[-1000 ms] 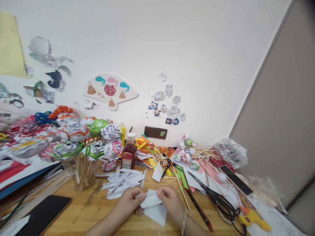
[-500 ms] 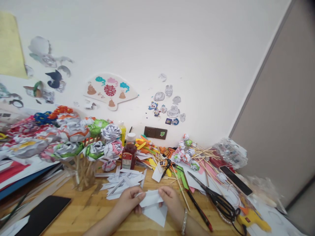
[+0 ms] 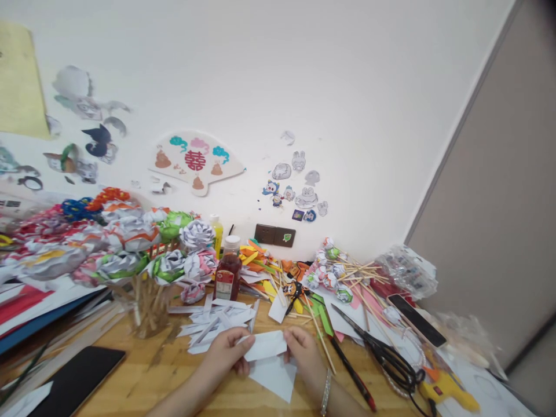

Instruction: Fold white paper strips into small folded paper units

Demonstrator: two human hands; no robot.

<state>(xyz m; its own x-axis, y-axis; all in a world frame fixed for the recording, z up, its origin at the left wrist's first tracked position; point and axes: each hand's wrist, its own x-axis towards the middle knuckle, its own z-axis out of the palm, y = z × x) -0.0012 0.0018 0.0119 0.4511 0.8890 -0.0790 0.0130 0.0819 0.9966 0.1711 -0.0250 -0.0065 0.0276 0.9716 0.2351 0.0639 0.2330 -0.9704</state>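
A white sheet of paper [image 3: 266,344] with a folded upper band is stretched between my two hands, just above the wooden table [image 3: 174,376]. My left hand [image 3: 232,347] pinches the band's left end, thumb on top. The right end is pinched by my right hand [image 3: 299,347], which has a bracelet at the wrist. Below the band hangs a pointed white paper part [image 3: 275,379]; I cannot tell whether it belongs to the same sheet. Just behind my left hand lies a heap of white paper strips [image 3: 217,321].
Paper flowers on sticks [image 3: 130,263] fill a clear holder at the left, near a red bottle [image 3: 227,272]. At the right lie black scissors [image 3: 382,353], a pen [image 3: 353,373], a phone [image 3: 417,320] and a yellow glue gun [image 3: 452,391]. A black slab [image 3: 78,379] lies front left.
My right hand has shifted slightly right along the paper, and the folded band looks a little flatter and wider between my hands. Both hands keep their pinch.
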